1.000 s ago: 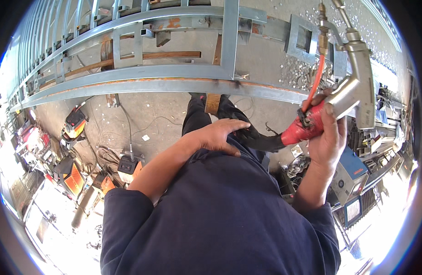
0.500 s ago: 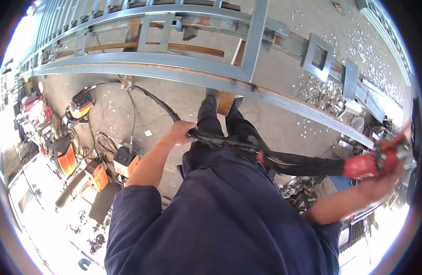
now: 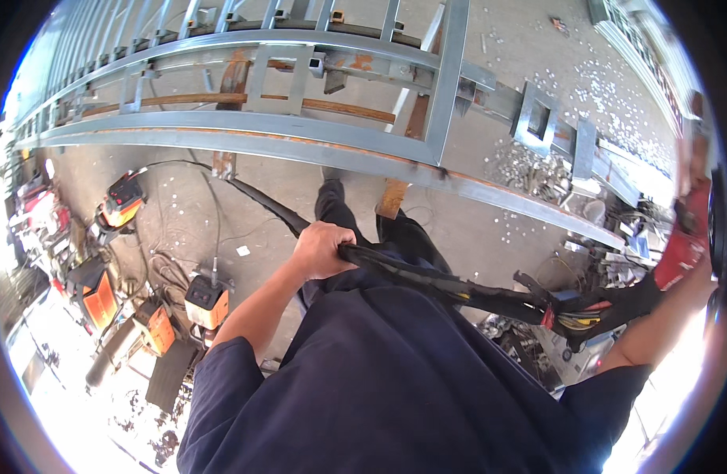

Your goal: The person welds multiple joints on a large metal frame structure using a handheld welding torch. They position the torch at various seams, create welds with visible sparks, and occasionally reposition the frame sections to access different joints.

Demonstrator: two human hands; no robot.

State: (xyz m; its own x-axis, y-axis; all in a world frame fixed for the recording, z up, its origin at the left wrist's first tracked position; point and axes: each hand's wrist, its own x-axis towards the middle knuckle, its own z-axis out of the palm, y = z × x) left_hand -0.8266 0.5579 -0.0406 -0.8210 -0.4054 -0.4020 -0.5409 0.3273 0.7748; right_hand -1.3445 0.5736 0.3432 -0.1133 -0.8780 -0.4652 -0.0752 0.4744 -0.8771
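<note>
1. Cable [image 3: 490,297], thick and black, runs across the person's front, from the left hand [image 3: 324,249] over to the far right of the view. It's up off the floor [image 3: 264,272] on this stretch, passing in front of the shirt.
2. Left hand's fingers are wrapped round the cable, clamped on it, just ahead of the lap. Past that fist the cable trails up and left toward an orange and black box [image 3: 122,207].
3. Right hand [image 3: 700,278] is way out at the right rim, up at the red grip [image 3: 683,246] on the cable's end. It's blurry and partly cut off there, so I honestly can't tell how those fingers sit.
4. Close to the grip the black cover is split, with yellow and red wires [image 3: 580,320] poking out.
5. Big grey steel frame [image 3: 300,126] stretches across beyond the hands, with a wood block [image 3: 392,197] sticking out from under it near the legs.
6. Over right: a plate [image 3: 525,126] with a square hole, and loose scrap [image 3: 537,172] near it.
7. Down left: more orange boxes [image 3: 159,328] and some coiled hose [image 3: 170,276].
</note>
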